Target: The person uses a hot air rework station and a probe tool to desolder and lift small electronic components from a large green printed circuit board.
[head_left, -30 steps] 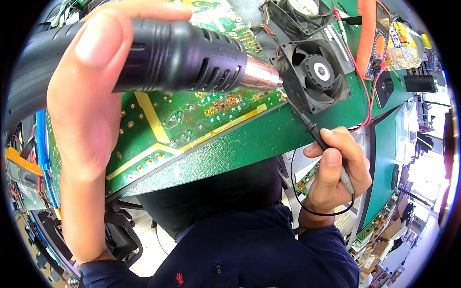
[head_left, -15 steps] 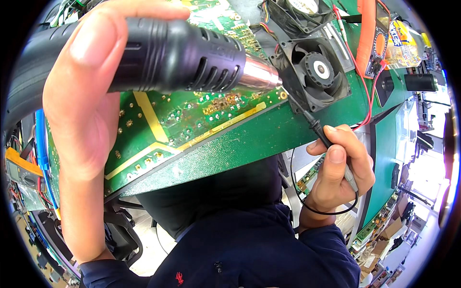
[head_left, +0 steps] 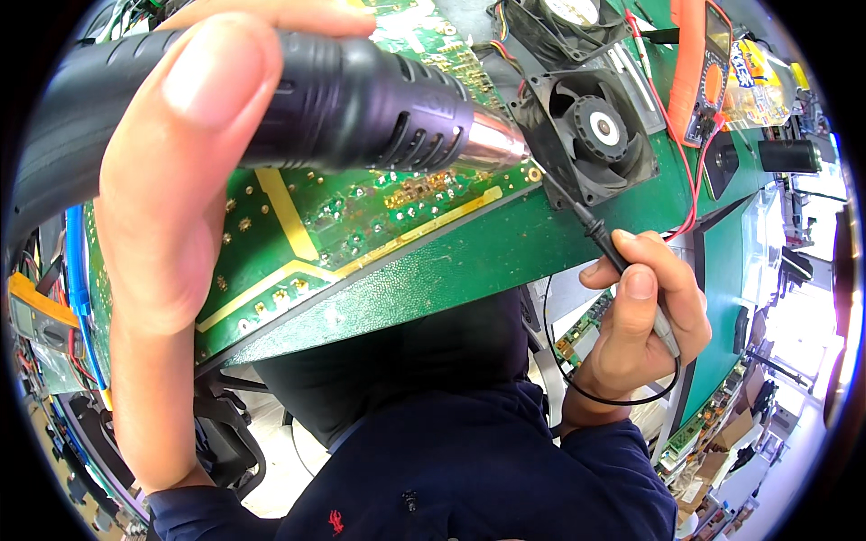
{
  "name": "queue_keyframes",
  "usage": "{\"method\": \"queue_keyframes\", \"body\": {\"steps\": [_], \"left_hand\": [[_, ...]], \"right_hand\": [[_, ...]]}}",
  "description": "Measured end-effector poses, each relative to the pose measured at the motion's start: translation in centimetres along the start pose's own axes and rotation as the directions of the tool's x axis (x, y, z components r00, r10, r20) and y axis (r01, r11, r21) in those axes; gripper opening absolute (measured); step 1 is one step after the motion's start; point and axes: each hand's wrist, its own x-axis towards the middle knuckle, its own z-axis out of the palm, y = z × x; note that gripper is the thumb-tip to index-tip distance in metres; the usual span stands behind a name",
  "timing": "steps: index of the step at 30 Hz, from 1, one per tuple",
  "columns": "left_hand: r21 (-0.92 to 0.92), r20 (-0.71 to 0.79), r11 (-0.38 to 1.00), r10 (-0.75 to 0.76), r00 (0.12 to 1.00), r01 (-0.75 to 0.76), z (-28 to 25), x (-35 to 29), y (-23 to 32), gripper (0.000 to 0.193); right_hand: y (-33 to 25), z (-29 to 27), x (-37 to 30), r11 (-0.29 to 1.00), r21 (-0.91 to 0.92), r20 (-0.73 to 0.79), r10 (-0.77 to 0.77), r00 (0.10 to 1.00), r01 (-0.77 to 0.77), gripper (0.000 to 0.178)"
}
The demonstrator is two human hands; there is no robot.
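In my left hand (head_left: pixel 171 189) is a black hot air gun (head_left: pixel 361 104) with slotted vents, fingers wrapped round its thick body. Its metal nozzle (head_left: pixel 494 142) points right, over the edge of a green circuit board (head_left: pixel 361 225). My right hand (head_left: pixel 645 307) pinches a slim black test probe (head_left: pixel 597 230) with a grey tail and a thin black cable. The probe's tip reaches up-left to near the nozzle's end; whether it touches the board there I cannot tell. A black cooling fan (head_left: pixel 597 135) stands just beyond the probe tip.
Behind is a second fan (head_left: pixel 573 18). An orange multimeter (head_left: pixel 699 81) with red leads and a red probe (head_left: pixel 639 45) lies at the far right, near a yellow plastic bag (head_left: pixel 758 86). The green table's (head_left: pixel 433 288) front edge runs before my lap. Another meter (head_left: pixel 45 316) sits left.
The hot air gun and my left hand have shifted slightly right. My right hand has moved a little right with the probe. The board and fans have stayed put.
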Motion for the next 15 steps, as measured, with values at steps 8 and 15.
{"method": "queue_keyframes", "body": {"steps": [8, 15], "left_hand": [[-0.025, 0.099, 1.0, 0.0, 0.995, 0.003, -0.53, 0.05, -0.21, 0.06], [-0.037, -0.024, 0.999, 0.003, 1.0, -0.004, -0.15, 0.12, -0.33, 0.061]], "right_hand": [[0.22, 0.03, 0.41, 0.996, -0.022, 0.033, -0.081, 0.996, 0.082, 0.013], [-0.59, 0.01, 0.4, 0.999, -0.027, 0.029, 0.024, 0.999, -0.023, 0.013]]}}
